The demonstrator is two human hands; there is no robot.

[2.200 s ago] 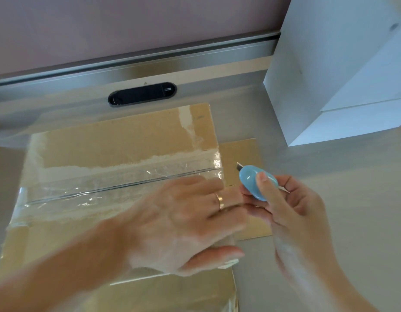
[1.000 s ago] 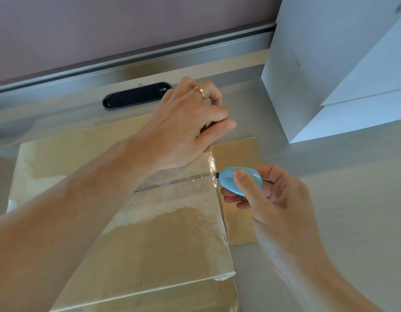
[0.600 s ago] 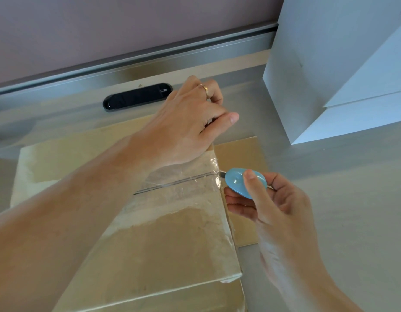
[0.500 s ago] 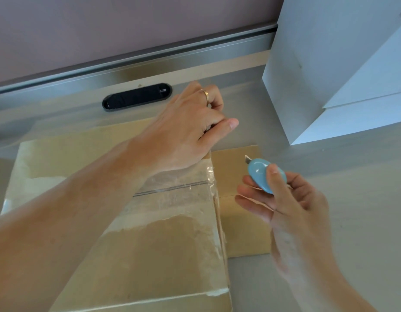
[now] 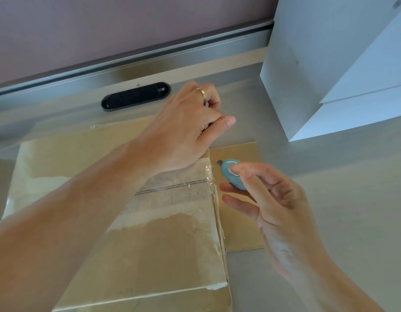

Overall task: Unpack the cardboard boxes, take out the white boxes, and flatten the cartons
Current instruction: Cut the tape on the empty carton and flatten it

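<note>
A brown cardboard carton (image 5: pixel 150 239) lies in front of me, its top seam sealed with clear tape (image 5: pixel 172 194). My left hand (image 5: pixel 183 129) reaches across it and grips the carton's far right corner, fingers curled over the edge. My right hand (image 5: pixel 269 203) hovers just right of the carton and pinches a small blue cutter (image 5: pixel 232 174) between thumb and fingers. Its short blade points up-left, a little clear of the taped seam's right end. A stack of white boxes (image 5: pixel 330 64) stands at the back right.
A flat piece of cardboard (image 5: pixel 240 221) lies on the grey table (image 5: pixel 352 210) under the carton's right side. A black oval socket (image 5: pixel 136 96) sits in the table near the metal rail (image 5: pixel 127 61) along the back wall.
My left hand moved from the carton's top to its far right corner. My right hand brought the cutter's blade to the seam's right end, then drew it back to the right.
</note>
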